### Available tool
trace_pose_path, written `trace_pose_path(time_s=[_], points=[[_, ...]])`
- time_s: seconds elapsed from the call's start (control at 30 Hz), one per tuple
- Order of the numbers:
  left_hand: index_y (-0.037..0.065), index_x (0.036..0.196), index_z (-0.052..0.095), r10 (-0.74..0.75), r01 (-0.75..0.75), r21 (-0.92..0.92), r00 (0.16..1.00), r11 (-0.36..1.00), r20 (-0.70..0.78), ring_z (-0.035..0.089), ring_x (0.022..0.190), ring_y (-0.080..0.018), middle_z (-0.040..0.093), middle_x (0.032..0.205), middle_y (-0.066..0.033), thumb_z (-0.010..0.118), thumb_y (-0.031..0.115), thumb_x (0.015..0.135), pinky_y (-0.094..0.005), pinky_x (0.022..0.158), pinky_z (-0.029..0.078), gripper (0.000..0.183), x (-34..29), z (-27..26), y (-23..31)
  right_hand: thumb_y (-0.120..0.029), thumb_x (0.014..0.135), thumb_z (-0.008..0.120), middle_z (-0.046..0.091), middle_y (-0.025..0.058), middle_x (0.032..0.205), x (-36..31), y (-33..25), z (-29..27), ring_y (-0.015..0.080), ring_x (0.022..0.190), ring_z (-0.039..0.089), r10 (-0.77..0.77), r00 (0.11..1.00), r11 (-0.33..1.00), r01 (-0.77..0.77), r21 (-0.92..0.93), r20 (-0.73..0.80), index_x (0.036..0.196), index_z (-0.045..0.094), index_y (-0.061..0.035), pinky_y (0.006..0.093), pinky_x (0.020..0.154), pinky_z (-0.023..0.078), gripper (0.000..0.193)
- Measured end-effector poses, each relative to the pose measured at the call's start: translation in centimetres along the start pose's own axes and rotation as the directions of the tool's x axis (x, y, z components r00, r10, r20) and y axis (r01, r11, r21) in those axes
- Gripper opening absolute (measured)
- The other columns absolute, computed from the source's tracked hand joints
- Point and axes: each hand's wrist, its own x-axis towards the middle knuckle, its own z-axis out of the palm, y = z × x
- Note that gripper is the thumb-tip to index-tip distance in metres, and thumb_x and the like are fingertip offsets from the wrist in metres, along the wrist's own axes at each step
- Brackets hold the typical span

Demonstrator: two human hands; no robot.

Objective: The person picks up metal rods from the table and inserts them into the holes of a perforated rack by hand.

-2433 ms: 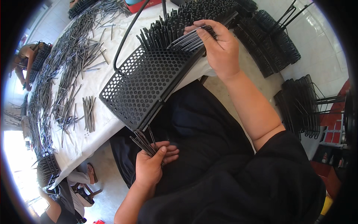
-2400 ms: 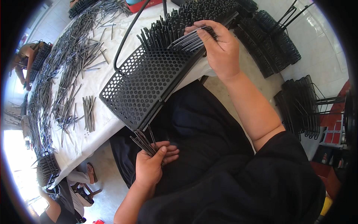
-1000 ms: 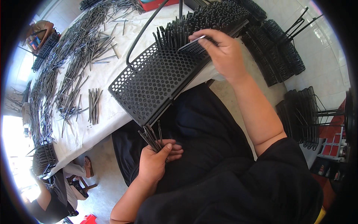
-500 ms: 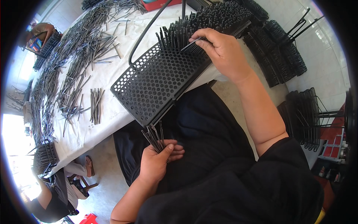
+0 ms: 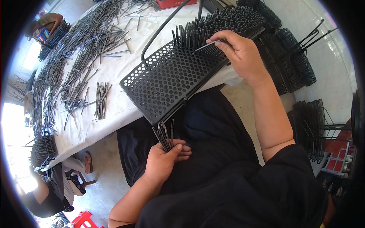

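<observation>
A black perforated rack (image 5: 167,85) with a wire handle lies at a slant at the table's front edge. Many thin dark metal rods (image 5: 232,22) stand upright in the holes of its far right part. Between the thumb and fingers of my right hand (image 5: 245,57) is a single thin rod (image 5: 205,47), held tilted over the holes beside the front row of standing rods. My left hand (image 5: 162,161) is closed around a small bundle of rods (image 5: 163,136) below the rack's near corner, above my lap.
Loose rods (image 5: 72,64) cover the white-covered table (image 5: 125,98) at left, with a small separate pile (image 5: 101,100) nearer me. Rod-filled racks (image 5: 292,62) and wire racks (image 5: 310,129) stand at right. Another person (image 5: 47,195) sits at lower left near a red stool (image 5: 84,220).
The whole view has shifted slightly, so the rack and table appear farther right. Both hands keep their hold, and the right-hand rod stays at nearly the same place over the rack.
</observation>
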Motion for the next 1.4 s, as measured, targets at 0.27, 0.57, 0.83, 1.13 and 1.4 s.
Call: trace_pose_path(time_s=[0.27,0.57,0.83,1.13,1.4], points=[[-0.006,0.11,0.06,0.023,-0.022,-0.042,1.0,0.999,0.016,0.069,0.088,-0.0267,0.068,0.095,-0.0176,0.056,0.005,0.096,-0.0374,0.079,0.059,0.018,0.3,0.1,-0.4,-0.014,0.089,0.064,0.07,0.0054,0.085,0.3,-0.2,-0.2,0.025,0.102,0.062,-0.21,0.977,0.95,0.21,-0.231,0.023,0.097,0.068,-0.008,0.0344,0.085,0.048,0.011],[-0.006,0.111,0.059,0.003,-0.003,-0.007,1.0,1.0,0.02,0.069,0.089,-0.026,0.068,0.096,-0.0174,0.055,0.004,0.096,-0.0361,0.08,0.059,0.018,0.1,0.2,-0.3,-0.014,0.094,0.057,0.07,0.0085,0.109,3.3,-0.5,1.5,0.029,0.132,0.047,-0.113,0.99,0.958,0.13,-0.255,0.082,0.108,0.066,-0.0086,0.0387,0.104,0.041,0.017],[-0.007,0.112,0.058,-0.001,0.001,0.005,1.0,1.0,0.015,0.069,0.09,-0.026,0.068,0.099,-0.0181,0.054,0.004,0.097,-0.0357,0.081,0.059,0.019,0.0,0.0,-0.3,-0.027,0.093,0.058,0.062,0.022,0.122,2.7,1.4,2.1,0.0346,0.114,0.058,-0.205,0.977,0.893,0.211,-0.397,0.059,0.113,0.066,-0.01,0.0411,0.104,0.042,0.028],[-0.007,0.11,0.06,0.01,-0.009,-0.019,1.0,1.0,0.002,0.07,0.086,-0.0286,0.068,0.095,-0.0191,0.057,0.003,0.095,-0.0377,0.078,0.059,0.018,0.3,0.1,-0.4,-0.025,0.097,0.054,0.065,0.0195,0.117,1.7,0.7,0.4,0.0305,0.128,0.05,-0.072,0.988,0.935,0.116,-0.335,0.139,0.123,0.063,-0.0079,0.0391,0.102,0.041,0.032],[-0.006,0.108,0.06,0.004,-0.005,-0.019,1.0,1.0,-0.007,0.07,0.085,-0.0278,0.069,0.094,-0.0184,0.057,0.002,0.095,-0.0371,0.078,0.059,0.016,0.3,0.2,-0.4,-0.027,0.097,0.053,0.067,0.0166,0.112,1.2,0.9,0.1,0.0307,0.123,0.054,-0.026,0.983,0.963,0.073,-0.26,0.181,0.122,0.064,-0.0115,0.0413,0.1,0.045,0.032]])
